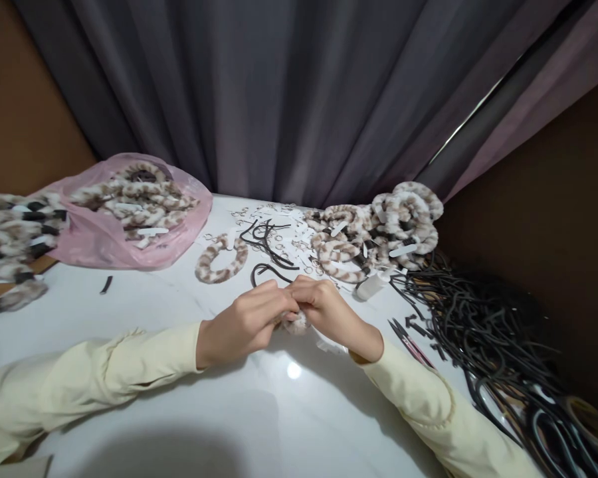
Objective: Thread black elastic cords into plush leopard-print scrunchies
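My left hand [252,320] and my right hand [331,311] meet over the middle of the table, fingers closed and pinching. A furry white-and-brown strip [296,324] shows just under the fingertips, mostly hidden by them. A black cord [266,267] curves up behind the knuckles; whether it joins the furry strip cannot be seen. Just beyond my left hand lies a furry ring [222,265] with a white tag. More black cords [266,234] rest among small metal rings and white tags behind the hands.
At the left, a pink plastic bag [179,245] holds furry rings, with more furry pieces [10,229] beside it. Tagged furry rings [408,209] are heaped at the back right. A white bottle [373,285], pink-handled snips [412,344] and a tangle of black cords [478,318] lie at the right.
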A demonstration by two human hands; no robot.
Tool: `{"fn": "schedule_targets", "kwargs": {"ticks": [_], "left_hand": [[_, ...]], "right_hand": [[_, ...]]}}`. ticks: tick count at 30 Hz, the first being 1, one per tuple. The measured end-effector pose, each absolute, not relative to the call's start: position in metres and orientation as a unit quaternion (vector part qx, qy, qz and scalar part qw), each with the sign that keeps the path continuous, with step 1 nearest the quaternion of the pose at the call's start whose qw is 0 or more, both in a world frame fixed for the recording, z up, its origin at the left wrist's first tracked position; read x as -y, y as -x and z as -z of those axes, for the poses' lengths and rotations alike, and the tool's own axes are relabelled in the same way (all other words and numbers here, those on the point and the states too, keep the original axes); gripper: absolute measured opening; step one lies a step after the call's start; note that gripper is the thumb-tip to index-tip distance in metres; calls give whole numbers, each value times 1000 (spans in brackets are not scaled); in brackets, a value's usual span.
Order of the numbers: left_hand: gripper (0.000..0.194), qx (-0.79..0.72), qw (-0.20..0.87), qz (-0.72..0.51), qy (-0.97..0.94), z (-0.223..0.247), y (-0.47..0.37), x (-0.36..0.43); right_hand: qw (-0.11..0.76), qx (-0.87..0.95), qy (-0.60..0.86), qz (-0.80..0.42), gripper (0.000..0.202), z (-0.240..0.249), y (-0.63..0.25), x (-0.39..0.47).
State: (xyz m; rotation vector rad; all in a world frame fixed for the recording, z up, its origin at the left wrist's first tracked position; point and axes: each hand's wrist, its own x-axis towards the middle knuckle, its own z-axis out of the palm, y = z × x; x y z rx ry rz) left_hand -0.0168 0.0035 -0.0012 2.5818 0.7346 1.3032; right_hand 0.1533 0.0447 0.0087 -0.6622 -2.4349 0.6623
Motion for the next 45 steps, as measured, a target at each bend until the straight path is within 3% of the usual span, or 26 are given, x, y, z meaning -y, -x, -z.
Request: {"fn": "schedule_targets", "kwargs": {"ticks": [4,6,9,13,17,26,30,36,42,45], "left_hand": [[21,-295,68,-452,-839,0,16,-7],[19,-330,52,-468,-818,0,17,-10],[17,-268,-19,-490,-829,1,21,-14],[17,-131,-109,-455,-874,-1,30,-17],[16,-98,-165,-448,-873,-4,33,-18],[24,-209,-61,-518,-827,-6,18,-7],[22,-240,0,-522,-818,-7,15,-1],[18,-288,6,-509,-811,-9,12,4],[10,-297,-59,-464,-832,1,12,-4],[11,-311,-31,-462,-830,1,14,-6]], "right_hand": [[302,875,308,-220,46,-15,-157,-40],[317,859,348,-203,38,-24,-160,-36],[268,848,372,-267,20,-41,-165,-30],[179,872,313,-331,14,-52,-164,-25],[192,888,295,-296,17,-50,-157,-19],[327,894,290,-98,18,-35,-150,-8],[325,899,293,28,21,-32,-149,-4],[298,894,296,157,26,-30,-148,-1],[276,891,323,160,27,-28,-146,-5],[265,893,327,161,25,-24,-145,-8]]}}
